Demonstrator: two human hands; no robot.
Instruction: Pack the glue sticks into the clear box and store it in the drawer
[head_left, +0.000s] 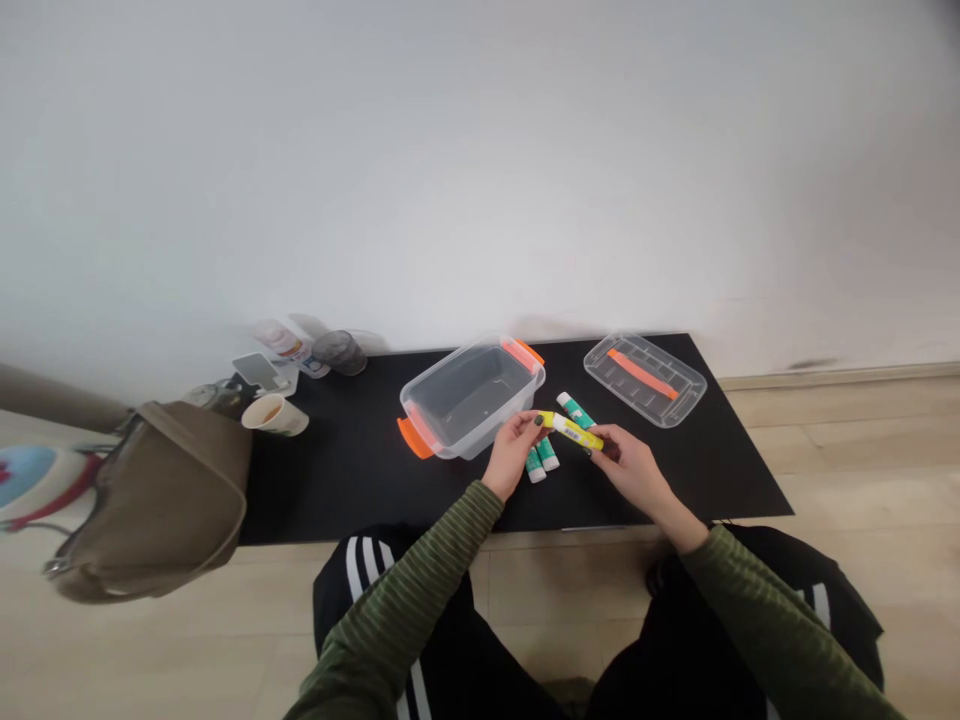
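Both my hands hold a yellow-and-white glue stick [576,432] with a barcode on its side, above the black table. My left hand [514,446] pinches its yellow left end. My right hand [631,468] grips the other end between thumb and fingers. Beneath it lie several green-and-white glue sticks: one [574,410] behind it, two [543,458] in front near my left hand. Just left of these stands a clear plastic box [471,440] with orange latches, lidless, and I see nothing in it. Its clear lid [646,380] with an orange handle lies flat at the back right.
On the black table [360,490], a paper cup [276,414] of brownish drink, a phone-like white item [259,374], a spray can or bottle [291,346] and a dark cup [339,352] stand at left. A brown bag [172,490] overlaps the left edge. A white wall [480,180] rises behind.
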